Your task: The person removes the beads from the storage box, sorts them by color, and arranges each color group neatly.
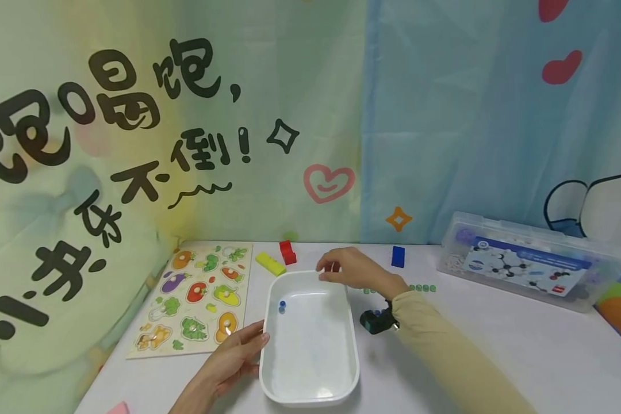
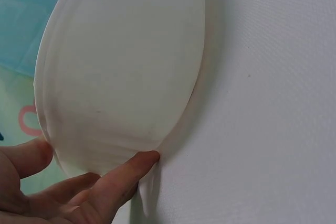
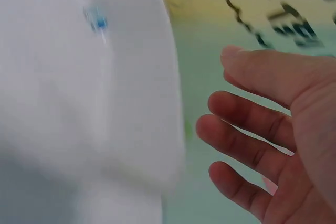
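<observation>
A white rectangular tray (image 1: 310, 345) stands in front of me, with two small blue beads (image 1: 282, 305) inside near its left wall. My left hand (image 1: 234, 359) grips the tray's left side; in the left wrist view its thumb (image 2: 34, 157) is at the rim and the fingers lie against the outer wall. Over the tray's far right corner in the head view is my right hand (image 1: 354, 269). The right wrist view shows that hand (image 3: 273, 135) with fingers spread and loosely bent, holding nothing, a gap between them and the tray wall (image 3: 152, 103).
Left of the tray lies a vegetable puzzle board (image 1: 196, 299). Behind it are a yellow block (image 1: 270, 264) and a red block (image 1: 287, 252). A blue block (image 1: 398, 257) and several green beads (image 1: 425, 288) are to the right, before a clear plastic box (image 1: 528, 264).
</observation>
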Motion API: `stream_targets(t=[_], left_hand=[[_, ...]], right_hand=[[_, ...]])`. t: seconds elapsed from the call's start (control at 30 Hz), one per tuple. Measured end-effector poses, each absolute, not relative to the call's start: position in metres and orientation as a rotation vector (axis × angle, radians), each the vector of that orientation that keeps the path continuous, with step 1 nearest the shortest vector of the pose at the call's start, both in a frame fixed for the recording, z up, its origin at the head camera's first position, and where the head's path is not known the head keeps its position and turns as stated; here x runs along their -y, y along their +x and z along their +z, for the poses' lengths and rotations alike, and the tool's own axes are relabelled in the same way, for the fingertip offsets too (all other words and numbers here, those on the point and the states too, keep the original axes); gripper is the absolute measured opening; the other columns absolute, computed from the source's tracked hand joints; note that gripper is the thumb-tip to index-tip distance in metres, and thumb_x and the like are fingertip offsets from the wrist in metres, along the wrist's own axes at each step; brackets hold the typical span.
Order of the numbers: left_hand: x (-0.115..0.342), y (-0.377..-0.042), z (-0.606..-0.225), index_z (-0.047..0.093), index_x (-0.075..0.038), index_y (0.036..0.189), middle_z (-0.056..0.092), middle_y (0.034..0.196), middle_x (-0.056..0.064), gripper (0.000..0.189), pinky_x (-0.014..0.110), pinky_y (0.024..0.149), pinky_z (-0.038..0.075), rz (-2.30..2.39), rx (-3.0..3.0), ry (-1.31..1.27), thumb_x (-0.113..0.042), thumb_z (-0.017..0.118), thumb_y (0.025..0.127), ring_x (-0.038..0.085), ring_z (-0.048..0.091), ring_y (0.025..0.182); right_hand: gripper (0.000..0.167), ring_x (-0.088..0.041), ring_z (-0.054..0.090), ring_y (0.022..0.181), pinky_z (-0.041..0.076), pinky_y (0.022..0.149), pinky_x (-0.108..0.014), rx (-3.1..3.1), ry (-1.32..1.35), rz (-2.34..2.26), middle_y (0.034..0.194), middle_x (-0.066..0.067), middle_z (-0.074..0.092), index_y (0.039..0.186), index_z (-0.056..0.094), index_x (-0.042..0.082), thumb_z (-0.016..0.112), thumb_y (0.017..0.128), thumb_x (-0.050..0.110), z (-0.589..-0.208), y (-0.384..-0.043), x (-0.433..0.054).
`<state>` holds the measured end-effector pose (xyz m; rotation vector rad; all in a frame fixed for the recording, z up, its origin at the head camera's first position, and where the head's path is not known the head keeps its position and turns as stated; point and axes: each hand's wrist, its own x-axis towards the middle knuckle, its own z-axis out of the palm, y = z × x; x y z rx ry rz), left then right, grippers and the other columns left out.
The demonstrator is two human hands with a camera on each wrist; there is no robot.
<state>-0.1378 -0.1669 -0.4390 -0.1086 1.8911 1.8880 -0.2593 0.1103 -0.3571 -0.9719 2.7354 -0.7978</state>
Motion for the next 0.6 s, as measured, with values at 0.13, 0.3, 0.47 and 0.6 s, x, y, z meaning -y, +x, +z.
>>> stream_targets(t=[0.13,0.3,0.47,0.6], left_hand=[[0.167,-0.138,-0.438,0.029,0.001,0.15,0.043,0.147,0.023,0.074,0.032,0.079,0.058,1.883,-1.892,-0.101,-0.036,0.061,0.095,0.014,0.063,0.097],[0.166,-0.138,-0.439,0.028,0.002,0.15,0.047,0.143,0.023,0.069,0.035,0.082,0.058,1.893,-1.878,-0.082,-0.031,0.059,0.097,0.016,0.063,0.101],[0.168,-0.138,-0.439,0.027,0.003,0.15,0.045,0.145,0.024,0.068,0.036,0.084,0.058,1.918,-1.855,-0.05,-0.028,0.057,0.098,0.016,0.063,0.104],[0.17,-0.139,-0.439,0.026,0.002,0.15,0.044,0.146,0.024,0.067,0.037,0.084,0.058,1.926,-1.843,-0.032,-0.028,0.056,0.098,0.016,0.063,0.105]], right_hand=[[0.02,-0.012,0.055,0.079,0.05,0.071,-0.021,-2.655,-0.993,-0.732,0.086,0.002,0.065,0.106,0.071,0.011,0.071,0.089,0.021,-0.37,-0.258,-0.069],[0.016,-0.011,0.052,0.078,0.047,0.071,-0.023,-2.624,-0.987,-0.6,0.081,0.005,0.062,0.102,0.072,0.015,0.073,0.087,0.022,-0.388,-0.257,-0.038],[0.012,-0.008,0.049,0.073,0.043,0.067,-0.02,-2.65,-1.008,-0.465,0.077,0.007,0.059,0.095,0.073,0.018,0.075,0.084,0.021,-0.406,-0.258,-0.022],[0.011,-0.007,0.049,0.072,0.043,0.067,-0.021,-2.681,-1.039,-0.413,0.076,0.006,0.06,0.092,0.073,0.018,0.077,0.082,0.018,-0.413,-0.257,-0.017]])
